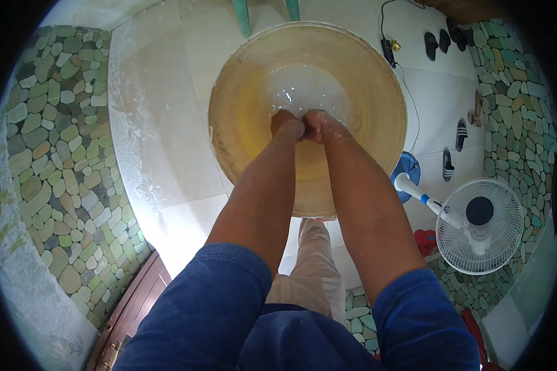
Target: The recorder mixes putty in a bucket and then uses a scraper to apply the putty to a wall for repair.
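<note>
- A blue shirt [303,340] is closest, with two blue sleeves [418,315] ending near the elbows.
- Two bare arms [371,204] reach down into a big, round, yellowish tub [226,111].
- The tub sits on the floor right in front of the person.
- Shiny, whitish liquid [303,83] lies at the bottom of the tub.
- The left hand [286,125] and the right hand [319,125] are side by side, very close together, low in the tub at the near part of the liquid.
- The fingers are hidden, so I cannot tell if either hand is holding something.
- Little pale specks dot the right arm near the wrist.
- Light-colored pants [315,260] show below the tub.
- A white fan [479,226] with a round blue base [408,164] stands to the right of the tub.
- Black shoes [431,46] and striped slippers [461,135] are on the right.
- Two green legs [242,17] of something stand just past the tub.
- Greenish flat stones [62,179] cover a strip on the left.
</note>
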Demonstrator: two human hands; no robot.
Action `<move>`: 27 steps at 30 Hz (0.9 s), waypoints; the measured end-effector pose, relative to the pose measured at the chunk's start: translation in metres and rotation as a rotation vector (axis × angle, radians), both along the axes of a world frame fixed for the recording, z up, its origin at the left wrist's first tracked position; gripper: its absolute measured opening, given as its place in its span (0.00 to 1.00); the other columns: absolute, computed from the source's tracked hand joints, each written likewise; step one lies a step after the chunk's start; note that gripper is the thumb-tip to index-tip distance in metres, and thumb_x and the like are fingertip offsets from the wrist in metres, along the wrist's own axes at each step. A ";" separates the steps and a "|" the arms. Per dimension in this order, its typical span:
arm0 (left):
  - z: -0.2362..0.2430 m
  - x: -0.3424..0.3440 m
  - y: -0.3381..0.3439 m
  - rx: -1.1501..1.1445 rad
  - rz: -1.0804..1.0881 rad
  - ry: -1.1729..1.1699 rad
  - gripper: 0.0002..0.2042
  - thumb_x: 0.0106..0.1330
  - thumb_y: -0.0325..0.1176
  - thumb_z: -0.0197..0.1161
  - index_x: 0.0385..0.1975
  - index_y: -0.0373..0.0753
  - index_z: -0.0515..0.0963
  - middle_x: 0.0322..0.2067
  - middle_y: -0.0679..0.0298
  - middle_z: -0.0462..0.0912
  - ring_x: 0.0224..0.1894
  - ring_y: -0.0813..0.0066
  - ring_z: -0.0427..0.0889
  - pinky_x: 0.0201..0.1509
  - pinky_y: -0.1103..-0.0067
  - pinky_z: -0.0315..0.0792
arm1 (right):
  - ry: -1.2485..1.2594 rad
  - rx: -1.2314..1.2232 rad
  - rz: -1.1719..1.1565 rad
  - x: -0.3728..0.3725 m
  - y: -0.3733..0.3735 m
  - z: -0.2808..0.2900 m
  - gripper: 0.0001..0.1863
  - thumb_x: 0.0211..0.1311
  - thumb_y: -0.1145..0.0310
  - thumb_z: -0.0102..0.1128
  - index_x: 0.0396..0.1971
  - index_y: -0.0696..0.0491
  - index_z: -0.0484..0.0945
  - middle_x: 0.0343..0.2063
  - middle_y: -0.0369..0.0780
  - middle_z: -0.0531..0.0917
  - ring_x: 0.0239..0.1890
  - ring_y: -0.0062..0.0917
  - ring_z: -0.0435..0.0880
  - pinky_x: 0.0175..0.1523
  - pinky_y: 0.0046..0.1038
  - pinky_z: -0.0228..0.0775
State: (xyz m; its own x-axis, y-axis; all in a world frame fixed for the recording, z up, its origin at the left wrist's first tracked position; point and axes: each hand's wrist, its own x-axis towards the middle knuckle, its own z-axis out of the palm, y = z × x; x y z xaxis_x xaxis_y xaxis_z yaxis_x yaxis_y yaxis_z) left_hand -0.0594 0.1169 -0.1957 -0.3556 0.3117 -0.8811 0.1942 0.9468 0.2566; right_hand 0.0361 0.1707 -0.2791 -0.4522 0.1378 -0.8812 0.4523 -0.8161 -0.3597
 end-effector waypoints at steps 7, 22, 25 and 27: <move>-0.027 0.002 0.014 0.055 0.663 -0.278 0.18 0.57 0.41 0.70 0.43 0.39 0.78 0.40 0.57 0.84 0.37 0.64 0.85 0.44 0.63 0.79 | -0.483 0.494 0.382 -0.003 -0.005 0.040 0.15 0.62 0.61 0.54 0.39 0.56 0.82 0.38 0.47 0.85 0.38 0.36 0.86 0.43 0.38 0.79; -0.056 0.003 0.014 0.060 0.790 -0.423 0.13 0.65 0.45 0.55 0.39 0.42 0.76 0.32 0.60 0.80 0.30 0.68 0.81 0.31 0.63 0.77 | 0.073 0.720 0.524 -0.006 -0.016 -0.032 0.14 0.58 0.67 0.59 0.42 0.55 0.81 0.42 0.44 0.84 0.42 0.33 0.83 0.44 0.33 0.77; -0.057 0.000 0.018 0.066 0.904 -0.513 0.13 0.65 0.44 0.56 0.36 0.41 0.77 0.31 0.59 0.80 0.30 0.67 0.81 0.31 0.64 0.77 | -0.091 0.682 0.390 -0.009 -0.017 -0.037 0.13 0.55 0.70 0.57 0.39 0.58 0.83 0.39 0.46 0.85 0.35 0.32 0.84 0.36 0.34 0.77; -0.052 -0.005 0.020 0.082 0.635 -0.325 0.13 0.64 0.44 0.57 0.36 0.41 0.78 0.31 0.60 0.80 0.30 0.65 0.81 0.31 0.65 0.77 | -0.176 0.564 0.247 -0.013 -0.017 -0.027 0.13 0.55 0.71 0.55 0.39 0.59 0.83 0.37 0.47 0.85 0.34 0.31 0.84 0.33 0.36 0.76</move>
State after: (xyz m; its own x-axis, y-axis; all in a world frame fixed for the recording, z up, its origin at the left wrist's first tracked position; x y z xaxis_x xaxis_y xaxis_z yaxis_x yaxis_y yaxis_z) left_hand -0.0647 0.1370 -0.2475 -0.2135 0.2015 -0.9560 -0.4861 0.8269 0.2828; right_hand 0.0229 0.1539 -0.3056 -0.3850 0.5124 -0.7676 0.6946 -0.3868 -0.6066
